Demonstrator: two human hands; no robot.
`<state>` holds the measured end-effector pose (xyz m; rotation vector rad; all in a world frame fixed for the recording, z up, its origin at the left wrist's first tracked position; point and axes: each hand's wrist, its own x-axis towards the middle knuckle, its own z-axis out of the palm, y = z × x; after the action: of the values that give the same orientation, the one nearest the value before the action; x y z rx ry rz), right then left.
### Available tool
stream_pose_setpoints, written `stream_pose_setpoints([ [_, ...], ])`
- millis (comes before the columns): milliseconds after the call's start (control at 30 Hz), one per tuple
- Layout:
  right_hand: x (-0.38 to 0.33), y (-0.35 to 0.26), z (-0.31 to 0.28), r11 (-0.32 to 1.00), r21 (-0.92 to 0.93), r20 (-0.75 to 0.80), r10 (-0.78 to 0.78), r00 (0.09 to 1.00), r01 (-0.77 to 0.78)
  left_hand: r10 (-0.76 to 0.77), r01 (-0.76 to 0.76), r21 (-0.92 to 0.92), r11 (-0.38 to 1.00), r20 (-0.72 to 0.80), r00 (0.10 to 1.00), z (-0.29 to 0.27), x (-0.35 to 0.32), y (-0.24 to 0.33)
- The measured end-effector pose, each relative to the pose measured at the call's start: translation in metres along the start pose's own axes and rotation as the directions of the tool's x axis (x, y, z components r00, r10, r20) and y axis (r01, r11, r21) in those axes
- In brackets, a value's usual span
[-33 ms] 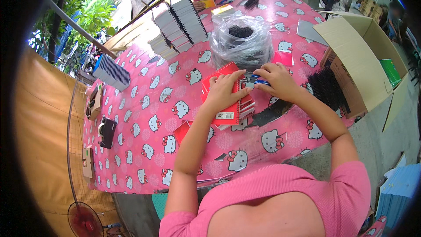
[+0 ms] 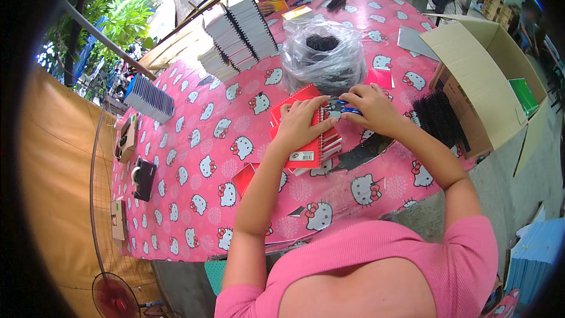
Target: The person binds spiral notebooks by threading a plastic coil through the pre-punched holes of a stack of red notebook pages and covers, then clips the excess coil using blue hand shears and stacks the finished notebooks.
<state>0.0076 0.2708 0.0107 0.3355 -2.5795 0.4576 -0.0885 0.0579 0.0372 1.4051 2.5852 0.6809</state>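
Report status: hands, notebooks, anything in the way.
Left hand resting on red notebooks. Right hand holding blue-handled tool by their spiral edge. Plastic bag close beyond, not between the hands.

The left forearm (image 2: pixel 260 191) runs toward 12 o'clock, leaning slightly to 1, its left hand (image 2: pixel 301 122) palm down with fingers (image 2: pixel 318 103) parted and thumb (image 2: pixel 325 126) toward 2 o'clock. The right forearm (image 2: pixel 425 146) slants toward 10 o'clock, the right hand (image 2: pixel 368 109) curled in a grip.
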Motion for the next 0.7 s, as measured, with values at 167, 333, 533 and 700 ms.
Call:
stream_pose_setpoints([
  [167,0.003,0.004,0.000,0.999,-0.023,0.022,-0.045,0.999,0.045,0.054,-0.052,0.028,0.998,-0.062,0.997,0.005,0.000,-0.002],
  [333,0.004,0.010,0.000,0.990,-0.091,-0.009,-0.108,0.994,0.107,0.031,-0.029,0.025,0.999,-0.059,0.998,0.005,-0.002,0.000],
  [533,0.010,0.008,0.000,0.990,-0.076,0.043,-0.116,0.992,0.119,0.034,-0.033,0.015,0.999,-0.082,0.996,0.005,-0.003,-0.002],
  [700,0.012,0.011,-0.002,0.998,-0.061,0.043,-0.022,0.999,0.025,0.043,-0.043,0.003,0.999,-0.085,0.995,0.005,0.000,0.000],
])
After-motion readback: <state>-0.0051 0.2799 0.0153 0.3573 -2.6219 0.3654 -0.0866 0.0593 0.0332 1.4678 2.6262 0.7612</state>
